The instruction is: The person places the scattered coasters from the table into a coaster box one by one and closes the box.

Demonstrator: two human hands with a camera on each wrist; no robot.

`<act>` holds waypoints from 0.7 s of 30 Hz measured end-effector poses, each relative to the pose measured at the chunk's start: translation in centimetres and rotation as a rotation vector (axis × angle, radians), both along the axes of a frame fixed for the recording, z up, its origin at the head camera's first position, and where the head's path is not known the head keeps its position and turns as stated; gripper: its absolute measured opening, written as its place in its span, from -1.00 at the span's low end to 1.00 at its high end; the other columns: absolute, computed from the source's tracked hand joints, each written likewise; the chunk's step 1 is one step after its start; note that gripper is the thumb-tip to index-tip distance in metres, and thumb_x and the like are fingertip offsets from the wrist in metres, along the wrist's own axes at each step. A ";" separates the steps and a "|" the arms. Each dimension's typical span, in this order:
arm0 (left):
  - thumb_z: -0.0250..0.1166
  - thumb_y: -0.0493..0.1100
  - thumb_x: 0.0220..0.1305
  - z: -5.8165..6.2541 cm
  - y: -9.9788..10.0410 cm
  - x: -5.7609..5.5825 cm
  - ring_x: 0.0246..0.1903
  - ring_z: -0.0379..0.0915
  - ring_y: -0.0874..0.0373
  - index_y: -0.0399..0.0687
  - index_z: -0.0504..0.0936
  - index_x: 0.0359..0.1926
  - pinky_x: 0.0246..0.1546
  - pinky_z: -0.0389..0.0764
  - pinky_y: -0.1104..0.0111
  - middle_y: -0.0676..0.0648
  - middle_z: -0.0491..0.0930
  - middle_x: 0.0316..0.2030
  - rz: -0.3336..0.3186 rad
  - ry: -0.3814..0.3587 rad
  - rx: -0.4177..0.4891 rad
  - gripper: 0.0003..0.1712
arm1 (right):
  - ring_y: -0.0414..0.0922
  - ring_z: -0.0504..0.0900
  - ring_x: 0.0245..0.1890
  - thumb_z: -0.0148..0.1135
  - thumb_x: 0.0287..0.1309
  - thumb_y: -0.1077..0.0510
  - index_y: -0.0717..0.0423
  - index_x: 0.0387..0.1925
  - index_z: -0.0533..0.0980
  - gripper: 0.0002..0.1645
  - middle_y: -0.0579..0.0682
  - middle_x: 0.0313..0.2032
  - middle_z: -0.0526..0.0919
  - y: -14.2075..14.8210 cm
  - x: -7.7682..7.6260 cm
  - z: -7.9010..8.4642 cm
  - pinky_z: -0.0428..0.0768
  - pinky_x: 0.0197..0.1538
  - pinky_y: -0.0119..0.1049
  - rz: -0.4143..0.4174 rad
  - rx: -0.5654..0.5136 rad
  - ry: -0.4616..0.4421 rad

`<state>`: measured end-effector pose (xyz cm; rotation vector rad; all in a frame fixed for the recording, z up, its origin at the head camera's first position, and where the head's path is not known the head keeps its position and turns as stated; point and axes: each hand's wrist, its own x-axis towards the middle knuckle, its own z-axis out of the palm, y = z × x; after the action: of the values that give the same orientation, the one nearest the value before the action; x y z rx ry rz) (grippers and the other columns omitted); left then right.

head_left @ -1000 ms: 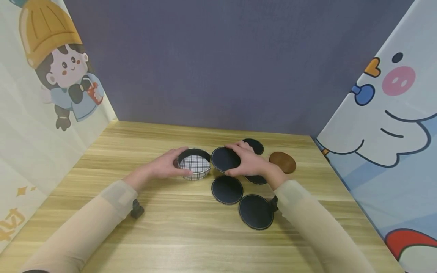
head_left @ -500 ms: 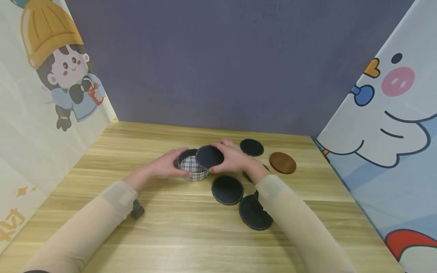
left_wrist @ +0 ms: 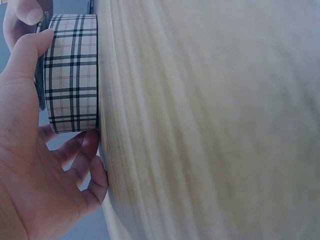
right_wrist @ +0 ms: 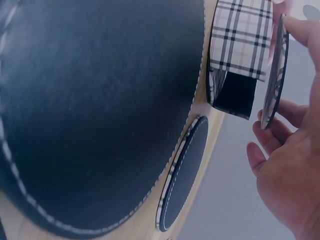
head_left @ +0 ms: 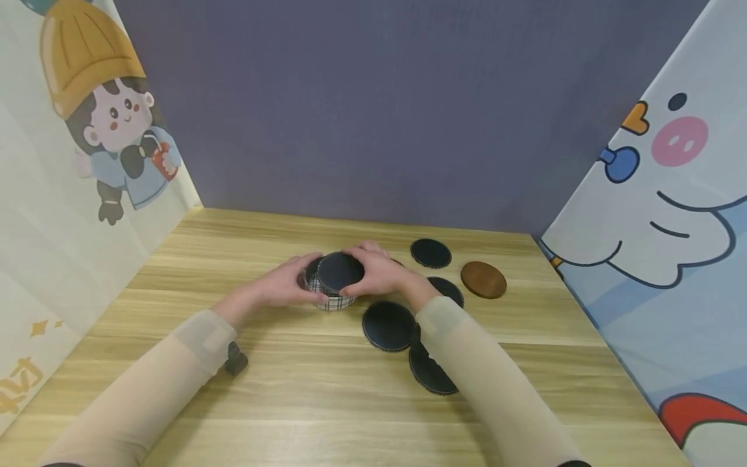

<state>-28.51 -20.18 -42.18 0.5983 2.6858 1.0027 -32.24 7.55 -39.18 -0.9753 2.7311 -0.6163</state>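
My left hand (head_left: 279, 283) grips a round, open-topped coaster holder (head_left: 332, 303) from its left side, thumb on the near wall. Black-and-white plaid covers the holder (left_wrist: 74, 75) in the left wrist view, where it stands on the table. A gap cuts its wall in the right wrist view. My right hand (head_left: 378, 274) holds a round black coaster (head_left: 340, 272) by its edges over the holder's opening, covering much of it. Seen from the right wrist, this coaster (right_wrist: 276, 75) has a plaid underside and sits slightly apart from the rim.
Several black stitched coasters lie on the wooden table (head_left: 292, 402) at right, among them a far coaster (head_left: 430, 253) and a middle coaster (head_left: 388, 325). A brown disc (head_left: 483, 279) lies farther right. Behind stands a dark wall (head_left: 350, 117), with cartoon-printed panels either side.
My right hand has carried the black coaster leftward from beside the holder to over its opening. The left hand and holder have stayed in place.
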 end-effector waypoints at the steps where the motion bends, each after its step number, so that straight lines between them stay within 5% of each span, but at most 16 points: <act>1: 0.57 0.37 0.25 0.0 0.0 0.0 0.30 0.50 -0.21 -0.03 0.03 0.78 0.36 0.60 -0.13 -0.39 0.31 0.52 -0.001 0.000 0.002 0.35 | 0.13 0.25 0.59 0.55 0.12 -0.32 -0.03 0.71 0.25 0.24 0.13 0.61 0.28 -0.1 0.0 -0.1 0.35 0.59 0.23 0.001 0.003 -0.002; 21: 0.57 0.35 0.28 -0.5 -0.2 -0.4 0.42 0.43 -0.26 -0.06 0.03 0.78 0.41 0.56 -0.18 -0.38 0.28 0.55 -0.016 0.000 0.025 0.34 | 0.18 0.10 0.72 0.54 0.19 -0.36 -0.07 0.71 0.26 0.19 0.07 0.69 0.24 -1.4 -0.1 -0.3 0.10 0.72 0.31 0.030 0.032 -0.016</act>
<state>-28.94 -20.36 -42.69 0.6237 2.6677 1.0332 -32.36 6.20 -39.48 -0.9980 2.6988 -0.5707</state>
